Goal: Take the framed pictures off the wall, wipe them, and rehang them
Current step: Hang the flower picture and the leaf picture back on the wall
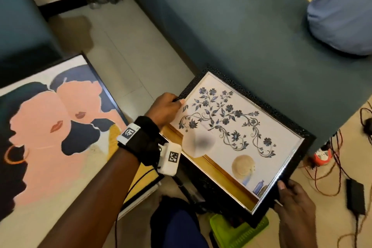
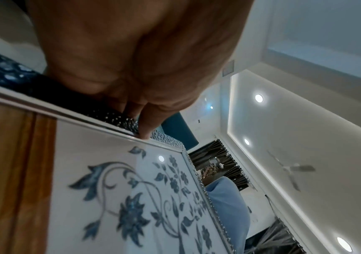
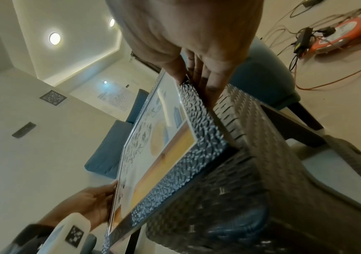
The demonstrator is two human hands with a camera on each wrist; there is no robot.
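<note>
A black textured frame with a blue floral picture (image 1: 231, 127) is held tilted above the floor in front of me. My left hand (image 1: 171, 104) grips its left edge, thumb on the front by the glass (image 2: 144, 134). My right hand (image 1: 289, 189) grips the lower right corner, thumb on the front and fingers (image 3: 205, 80) behind the frame (image 3: 203, 130). A second, larger picture (image 1: 56, 133) of pink faces and dark shapes lies flat at the left.
A teal sofa (image 1: 251, 32) with a light blue cushion (image 1: 342, 16) stands behind the frame. Orange cables (image 1: 332, 175) and a black power adapter (image 1: 355, 195) lie on the floor at right. A green plastic basket (image 1: 237, 229) sits below the frame. A dark woven stool (image 3: 251, 171) is underneath.
</note>
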